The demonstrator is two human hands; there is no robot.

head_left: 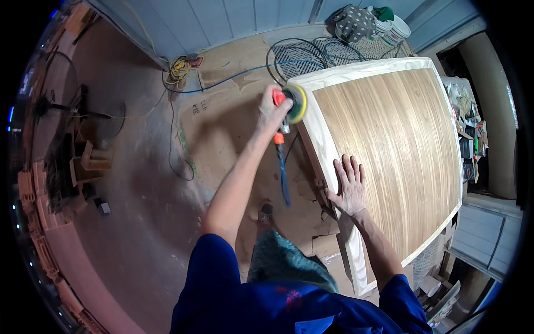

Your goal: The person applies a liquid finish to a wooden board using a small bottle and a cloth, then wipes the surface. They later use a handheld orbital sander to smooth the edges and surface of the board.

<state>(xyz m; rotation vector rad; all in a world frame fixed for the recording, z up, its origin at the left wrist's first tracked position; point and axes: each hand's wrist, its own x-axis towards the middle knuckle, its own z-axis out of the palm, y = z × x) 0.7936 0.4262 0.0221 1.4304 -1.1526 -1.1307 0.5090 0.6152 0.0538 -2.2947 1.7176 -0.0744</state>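
My left hand (272, 107) is wrapped round a red-and-black air sander (291, 104) with a yellow-edged round pad. The pad is tilted on edge at the far left corner of a wooden panel (389, 150); I cannot tell whether it touches. An orange coupling and a blue hose (283, 175) hang from the tool. My right hand (351, 186) lies flat with fingers spread, across the pale frame (328, 131) and the brown striped middle of the panel.
A blue air hose (233, 75) and black hose loops run over the floor behind. A yellow cord coil (179, 69) lies far left. White buckets (396, 30) stand at the back right. Cluttered supplies (470, 122) sit beyond the panel's right edge. A fan (47, 106) stands left.
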